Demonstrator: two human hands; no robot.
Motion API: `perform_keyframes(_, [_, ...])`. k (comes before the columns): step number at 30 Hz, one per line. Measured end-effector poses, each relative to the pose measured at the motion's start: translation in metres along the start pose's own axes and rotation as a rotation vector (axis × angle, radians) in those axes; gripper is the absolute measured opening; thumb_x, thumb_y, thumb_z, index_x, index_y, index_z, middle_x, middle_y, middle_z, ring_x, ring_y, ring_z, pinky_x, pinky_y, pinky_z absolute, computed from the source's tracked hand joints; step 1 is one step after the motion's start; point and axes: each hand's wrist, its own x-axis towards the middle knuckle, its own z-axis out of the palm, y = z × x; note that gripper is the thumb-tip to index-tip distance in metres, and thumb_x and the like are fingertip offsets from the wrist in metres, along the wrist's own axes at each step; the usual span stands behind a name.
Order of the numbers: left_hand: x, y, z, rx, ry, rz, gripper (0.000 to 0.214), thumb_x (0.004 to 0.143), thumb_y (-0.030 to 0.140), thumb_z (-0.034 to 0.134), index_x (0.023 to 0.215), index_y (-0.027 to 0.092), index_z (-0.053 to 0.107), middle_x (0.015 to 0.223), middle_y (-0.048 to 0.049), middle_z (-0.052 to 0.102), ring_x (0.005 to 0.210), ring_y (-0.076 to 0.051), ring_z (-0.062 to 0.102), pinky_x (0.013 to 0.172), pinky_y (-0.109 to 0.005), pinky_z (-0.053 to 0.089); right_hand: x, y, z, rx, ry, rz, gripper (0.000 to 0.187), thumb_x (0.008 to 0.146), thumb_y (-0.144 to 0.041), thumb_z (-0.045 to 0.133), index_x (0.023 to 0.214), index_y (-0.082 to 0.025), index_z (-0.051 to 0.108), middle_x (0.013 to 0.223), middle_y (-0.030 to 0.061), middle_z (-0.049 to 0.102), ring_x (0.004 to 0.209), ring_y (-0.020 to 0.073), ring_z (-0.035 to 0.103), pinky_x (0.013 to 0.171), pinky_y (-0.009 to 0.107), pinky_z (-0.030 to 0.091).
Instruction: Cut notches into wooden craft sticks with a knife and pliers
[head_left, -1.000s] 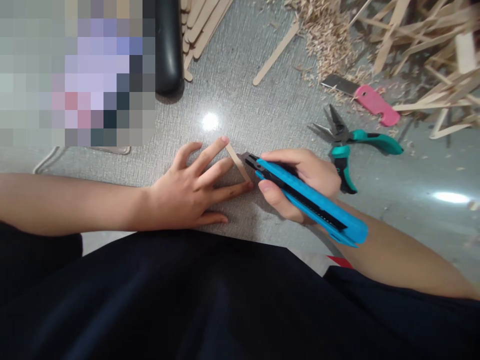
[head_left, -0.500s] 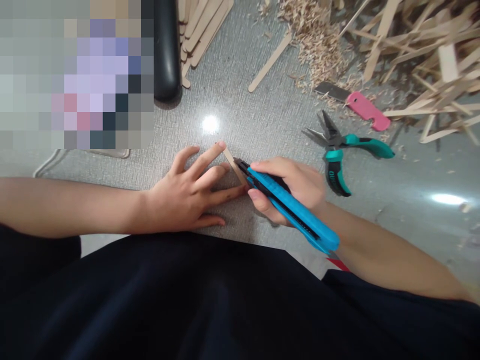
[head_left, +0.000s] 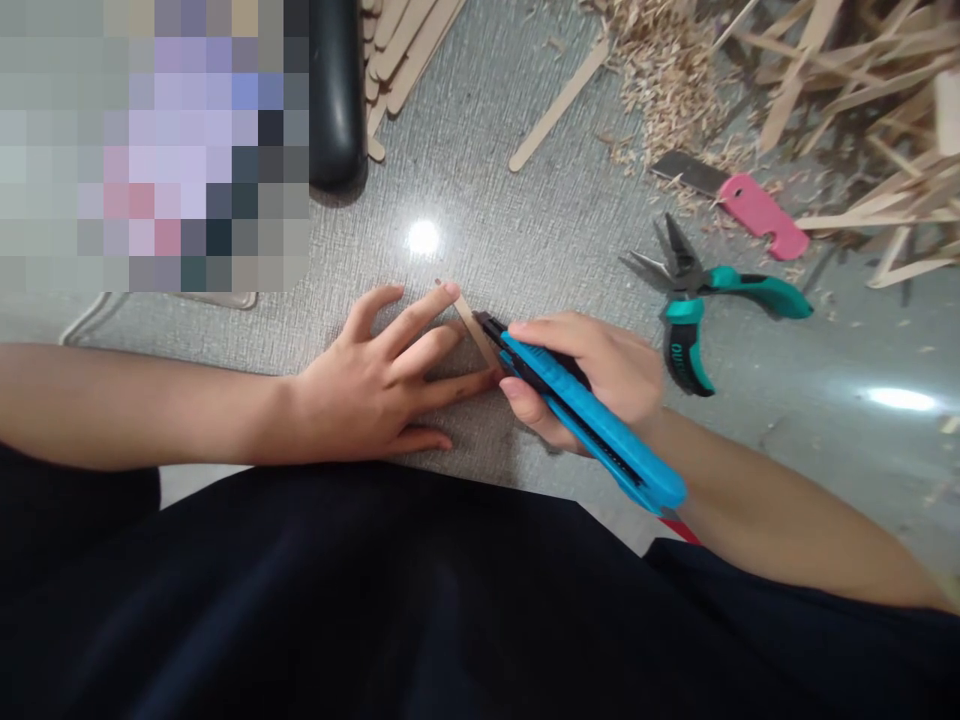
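My left hand [head_left: 405,365] lies on the table with its fingers spread, and two fingertips press a short, narrow piece of wooden craft stick [head_left: 475,332] against the surface. In my right hand [head_left: 611,370] is a blue utility knife [head_left: 592,415], gripped along its body. Its dark tip is at the right edge of the craft stick, between the two pressing fingers. I cannot tell how deep the blade sits in the wood.
Pliers with teal handles [head_left: 686,290] and a pink-handled folding knife [head_left: 761,212] lie to the right. Wood shavings [head_left: 667,80], a loose craft stick [head_left: 559,105], a stack of sticks [head_left: 420,55] and a heap of cut strips [head_left: 862,110] lie beyond. A black object [head_left: 335,100] stands left.
The view has shifted slightly, so the tools and sticks on the far side appear a little further right. The utility knife's tip has moved slightly away from the stick's edge.
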Motion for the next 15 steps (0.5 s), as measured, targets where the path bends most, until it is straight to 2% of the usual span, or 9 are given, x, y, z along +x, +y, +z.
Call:
perform_keyframes(4, [-0.0001,0.0002,-0.0035,0.057,0.004,0.031,0.073,0.117,0.065,0.066,0.183,0.039,0.051,0.172,-0.0139,0.066,0.18,-0.046,0.048,0.14,-0.072,0.048,-0.0009,-0.0004,-0.0003,0.004,-0.001,-0.008,0.059,0.099,-0.04,0.092,0.155,-0.033,0.073,0.112,0.0069,0.092,0.087,0.0308,0.09,0.075,0.044,0.076])
perform_keyframes(7, [-0.0001,-0.0005,-0.0046,0.093,0.041,0.053,0.068,0.121,0.065,0.058,0.181,0.034,0.053,0.169,-0.0157,0.068,0.176,-0.047,0.053,0.135,-0.072,0.053,-0.0006,-0.0001,0.0,-0.001,-0.002,-0.006,0.059,0.1,-0.046,0.092,0.155,-0.036,0.072,0.11,0.0052,0.092,0.085,0.0303,0.089,0.073,0.044,0.075])
perform_keyframes(11, [0.0002,-0.0022,-0.0032,0.116,0.119,0.08,0.066,0.121,0.065,0.056,0.178,0.031,0.058,0.163,-0.0169,0.071,0.169,-0.048,0.061,0.128,-0.073,0.058,-0.001,0.0013,0.0014,-0.021,0.002,-0.03,0.053,0.1,-0.039,0.088,0.151,-0.034,0.073,0.105,0.005,0.091,0.081,0.0289,0.088,0.069,0.041,0.073])
perform_keyframes(15, [0.0009,0.0033,-0.0051,0.075,0.031,0.027,0.069,0.12,0.064,0.061,0.182,0.036,0.053,0.175,-0.0145,0.065,0.176,-0.047,0.053,0.138,-0.071,0.05,-0.0043,0.0047,0.0029,-0.077,-0.013,-0.046,0.045,0.105,-0.04,0.079,0.15,-0.038,0.073,0.105,0.0027,0.091,0.08,0.0275,0.086,0.071,0.042,0.074])
